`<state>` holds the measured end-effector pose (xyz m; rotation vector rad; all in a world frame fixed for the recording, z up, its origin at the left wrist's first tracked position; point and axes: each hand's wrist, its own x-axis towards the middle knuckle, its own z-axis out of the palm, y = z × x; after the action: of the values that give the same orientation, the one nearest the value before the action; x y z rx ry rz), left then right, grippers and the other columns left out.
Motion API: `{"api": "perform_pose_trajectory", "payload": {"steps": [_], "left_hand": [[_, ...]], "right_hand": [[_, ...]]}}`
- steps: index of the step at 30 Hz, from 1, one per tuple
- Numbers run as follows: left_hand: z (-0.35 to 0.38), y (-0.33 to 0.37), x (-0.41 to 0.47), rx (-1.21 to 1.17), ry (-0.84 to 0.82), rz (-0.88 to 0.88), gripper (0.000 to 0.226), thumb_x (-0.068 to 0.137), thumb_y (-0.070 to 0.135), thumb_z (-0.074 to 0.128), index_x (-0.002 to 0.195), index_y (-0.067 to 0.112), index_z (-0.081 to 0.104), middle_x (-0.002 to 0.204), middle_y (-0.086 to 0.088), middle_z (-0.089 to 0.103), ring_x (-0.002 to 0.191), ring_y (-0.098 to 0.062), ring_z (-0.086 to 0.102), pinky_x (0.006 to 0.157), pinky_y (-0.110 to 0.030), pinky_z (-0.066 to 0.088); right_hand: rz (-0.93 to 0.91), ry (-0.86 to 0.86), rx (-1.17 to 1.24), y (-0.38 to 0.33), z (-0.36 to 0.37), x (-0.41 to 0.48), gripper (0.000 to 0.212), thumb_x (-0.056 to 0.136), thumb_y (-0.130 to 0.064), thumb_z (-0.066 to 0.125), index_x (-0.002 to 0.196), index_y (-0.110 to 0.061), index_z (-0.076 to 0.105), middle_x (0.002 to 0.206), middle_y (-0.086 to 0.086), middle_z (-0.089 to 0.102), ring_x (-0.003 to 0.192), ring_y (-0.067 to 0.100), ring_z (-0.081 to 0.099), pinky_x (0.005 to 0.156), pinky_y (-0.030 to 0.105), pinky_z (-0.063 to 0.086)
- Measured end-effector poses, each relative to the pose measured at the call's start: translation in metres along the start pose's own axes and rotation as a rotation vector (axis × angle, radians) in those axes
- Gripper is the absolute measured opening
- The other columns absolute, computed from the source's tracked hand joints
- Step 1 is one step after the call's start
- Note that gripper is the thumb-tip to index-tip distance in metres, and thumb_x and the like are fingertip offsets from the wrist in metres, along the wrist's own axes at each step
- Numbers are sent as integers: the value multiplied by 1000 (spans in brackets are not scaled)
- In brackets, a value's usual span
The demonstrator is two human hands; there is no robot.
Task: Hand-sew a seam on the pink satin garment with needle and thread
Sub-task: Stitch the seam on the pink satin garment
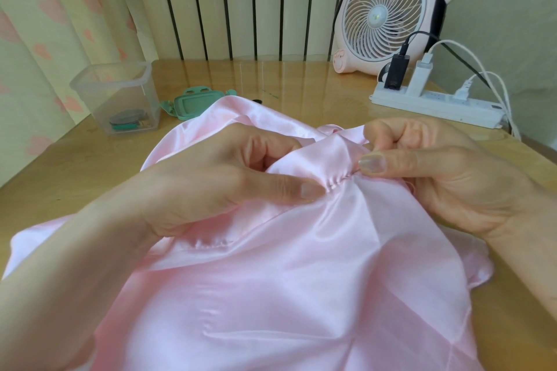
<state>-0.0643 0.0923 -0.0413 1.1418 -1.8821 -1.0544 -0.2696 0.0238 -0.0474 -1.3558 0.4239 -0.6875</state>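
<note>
The pink satin garment (289,265) lies bunched over the wooden table and towards me. A short gathered seam (340,181) with small stitches runs between my two hands. My left hand (217,178) pinches the folded edge at the seam's left end, thumb on top. My right hand (428,172) pinches the cloth at the seam's right end between thumb and curled fingers. The needle and thread are too small or hidden to make out.
A clear plastic box (119,96) with sewing bits stands at the back left, its green lid (196,101) beside it. A pink desk fan (388,9) and a white power strip (434,104) with plugs and cables sit at the back right. The wooden table (271,75) runs to a slatted wall.
</note>
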Motion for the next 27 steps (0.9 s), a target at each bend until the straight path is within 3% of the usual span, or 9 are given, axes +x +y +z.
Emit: {"api": "perform_pose_trajectory", "payload": {"steps": [4, 8, 14, 17, 22, 25, 27], "left_hand": [[-1, 0, 0, 56, 11, -4, 37, 72, 17, 63, 86, -17, 61, 62, -5, 54, 54, -11, 47, 48, -8, 40], [0, 1, 1, 91, 29, -12, 39, 71, 18, 62, 86, -18, 61, 63, -6, 54, 56, -11, 46, 48, -8, 40], [-2, 2, 0, 152, 26, -47, 25, 81, 9, 68, 86, -15, 61, 65, -8, 54, 58, -15, 46, 49, -15, 41], [-2, 2, 1, 182, 33, -67, 20, 84, 1, 68, 87, -17, 61, 66, -11, 53, 58, -16, 46, 48, -12, 38], [-4, -1, 3, 209, 50, -83, 13, 87, -4, 58, 86, -17, 61, 66, -13, 53, 58, -16, 44, 46, -13, 36], [-4, -2, 3, 212, 50, -90, 13, 88, -5, 57, 85, -17, 60, 66, -13, 52, 58, -17, 43, 46, -12, 35], [-3, -3, 3, 200, 45, -92, 14, 88, -5, 56, 85, -18, 60, 66, -13, 52, 58, -16, 43, 46, -11, 35]], "right_hand": [[5, 3, 37, 0, 7, -1, 27, 66, 7, 57, 47, -12, 52, 48, -4, 56, 44, 1, 56, 42, 9, 42], [52, -13, 30, 3, 11, -1, 28, 67, 5, 60, 47, -14, 54, 48, -3, 56, 42, 5, 56, 42, 12, 44], [13, 32, -10, -3, 10, -2, 30, 65, 7, 59, 45, -14, 53, 49, -5, 58, 48, -3, 58, 45, 8, 43], [1, 43, -49, -5, 9, -3, 29, 64, 6, 59, 45, -15, 54, 48, -3, 59, 52, -7, 60, 48, 5, 42], [0, 16, -124, -7, 5, -4, 33, 56, 17, 68, 47, -13, 56, 55, 2, 63, 55, -3, 61, 49, 9, 44], [-1, -5, -154, -6, 0, -4, 27, 60, 7, 69, 49, -14, 58, 61, 2, 66, 61, -5, 62, 52, 9, 45], [-13, -15, -229, -3, -7, -1, 26, 69, 9, 68, 57, -12, 60, 63, 3, 64, 60, 4, 61, 53, 15, 47]]}}
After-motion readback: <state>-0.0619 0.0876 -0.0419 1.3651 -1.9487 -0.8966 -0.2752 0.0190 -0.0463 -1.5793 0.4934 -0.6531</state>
